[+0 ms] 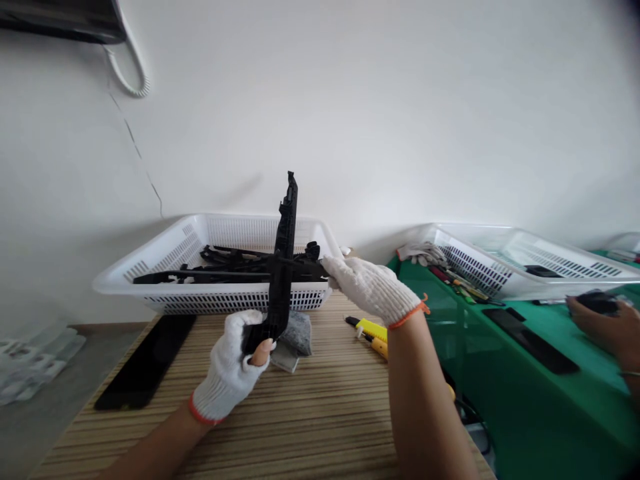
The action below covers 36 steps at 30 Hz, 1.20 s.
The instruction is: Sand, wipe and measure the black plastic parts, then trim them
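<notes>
A long black plastic part [285, 233] stands nearly upright in front of me, with clips and ribs along its length. My left hand [237, 363], in a white knitted glove with the thumb tip bare, is closed around its lower end. My right hand [363, 283], gloved too, has its fingers together on the end of a dark piece that juts sideways from the part; whether that piece belongs to it I cannot tell. Behind the part, a white plastic basket [165, 290] holds several similar black parts [225, 273]. Under the part lies a grey cloth [299, 333].
On the wooden table [325, 413] lie a yellow utility knife [373, 329] and a flat black panel [147, 363]. To the right, a green-covered table [525, 400] bears another white basket [500, 287], gloves [423, 253], pens and a black strip [530, 340]. A co-worker's hand [600, 327] holds a dark object there.
</notes>
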Each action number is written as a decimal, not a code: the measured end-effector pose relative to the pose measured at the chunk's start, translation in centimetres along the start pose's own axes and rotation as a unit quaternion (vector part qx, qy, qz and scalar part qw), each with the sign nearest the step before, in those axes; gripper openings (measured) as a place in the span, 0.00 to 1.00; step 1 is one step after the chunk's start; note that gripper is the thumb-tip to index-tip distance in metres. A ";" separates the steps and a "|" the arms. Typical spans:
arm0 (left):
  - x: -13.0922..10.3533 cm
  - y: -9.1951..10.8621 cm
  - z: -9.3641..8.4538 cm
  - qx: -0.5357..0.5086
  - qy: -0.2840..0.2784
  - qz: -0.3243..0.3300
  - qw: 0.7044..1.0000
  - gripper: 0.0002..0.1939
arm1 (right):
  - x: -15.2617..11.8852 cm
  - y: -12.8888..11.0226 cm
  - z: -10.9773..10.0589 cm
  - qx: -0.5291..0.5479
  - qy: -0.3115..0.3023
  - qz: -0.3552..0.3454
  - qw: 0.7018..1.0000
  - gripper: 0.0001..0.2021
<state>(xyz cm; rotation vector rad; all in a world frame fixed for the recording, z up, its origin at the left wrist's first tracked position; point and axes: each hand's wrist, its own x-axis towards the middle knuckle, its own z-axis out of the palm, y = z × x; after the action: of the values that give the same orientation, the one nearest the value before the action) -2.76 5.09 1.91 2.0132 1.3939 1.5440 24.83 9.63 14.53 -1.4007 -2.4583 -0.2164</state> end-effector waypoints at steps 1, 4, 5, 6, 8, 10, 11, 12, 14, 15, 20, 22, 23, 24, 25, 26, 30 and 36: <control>0.0 0.1 -0.1 0.010 0.002 0.010 1.000 0.20 | 0.3 -0.4 -0.4 -0.008 0.000 0.014 1.000 0.16; 0.2 0.2 -0.3 0.037 0.003 0.036 0.999 0.19 | 1.2 -1.5 -1.1 -0.004 0.017 0.089 0.996 0.18; 0.2 0.2 -0.3 0.044 0.004 0.046 0.998 0.18 | 1.5 -1.8 -1.2 0.006 0.023 0.119 0.993 0.20; 0.2 0.2 -0.3 0.053 0.009 0.059 0.997 0.18 | 1.8 -2.0 -1.2 0.015 0.025 0.147 0.989 0.23; 0.2 0.1 -0.2 0.075 0.025 0.098 0.992 0.16 | 2.1 -2.3 -1.3 0.025 0.022 0.188 0.982 0.27; 0.2 0.0 -0.1 0.095 0.039 0.135 0.985 0.15 | 2.3 -2.3 -1.4 0.025 0.018 0.199 0.979 0.28; 0.2 -0.1 0.0 0.098 0.041 0.145 0.984 0.15 | 2.3 -2.3 -1.4 0.023 0.016 0.196 0.980 0.27; 0.1 -0.1 0.0 0.099 0.039 0.148 0.983 0.14 | 2.3 -2.3 -1.4 0.018 0.014 0.191 0.981 0.26; 0.1 -0.1 0.0 0.101 0.037 0.149 0.983 0.14 | 2.3 -2.2 -1.4 -0.003 0.004 0.179 0.984 0.24; 0.1 -0.1 0.0 0.105 0.037 0.152 0.982 0.14 | 2.3 -2.2 -1.3 -0.021 -0.004 0.172 0.985 0.24; 0.2 0.1 -0.1 0.120 0.043 0.177 0.976 0.13 | 2.5 -2.3 -0.4 -0.077 -0.050 0.171 0.981 0.25; 0.3 0.2 -0.1 0.120 0.043 0.178 0.976 0.14 | 2.7 -2.2 0.1 -0.064 -0.057 0.184 0.979 0.24; 0.2 0.2 -0.1 0.120 0.044 0.178 0.976 0.14 | 2.8 -2.1 0.5 -0.054 -0.058 0.181 0.980 0.24; 0.2 0.2 0.0 0.119 0.044 0.177 0.976 0.14 | 3.0 -1.8 0.8 -0.036 -0.055 0.177 0.982 0.24; 0.2 0.2 0.0 0.117 0.043 0.174 0.977 0.14 | 3.1 -1.6 1.1 -0.013 -0.049 0.178 0.983 0.24; 0.2 0.2 0.0 0.114 0.040 0.168 0.978 0.14 | 3.2 -1.2 1.4 0.013 -0.042 0.186 0.982 0.24; 0.1 0.1 0.0 0.106 0.029 0.149 0.983 0.15 | 3.5 0.0 2.3 0.077 -0.009 0.256 0.964 0.26; 0.2 0.2 -0.1 0.107 0.035 0.157 0.981 0.13 | 3.2 0.4 2.5 0.111 0.031 0.274 0.955 0.24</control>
<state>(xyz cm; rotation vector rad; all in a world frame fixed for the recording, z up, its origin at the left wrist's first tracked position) -2.77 5.12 2.19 2.4288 1.3712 1.6623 23.20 13.16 13.23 -1.8586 -1.8767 0.1335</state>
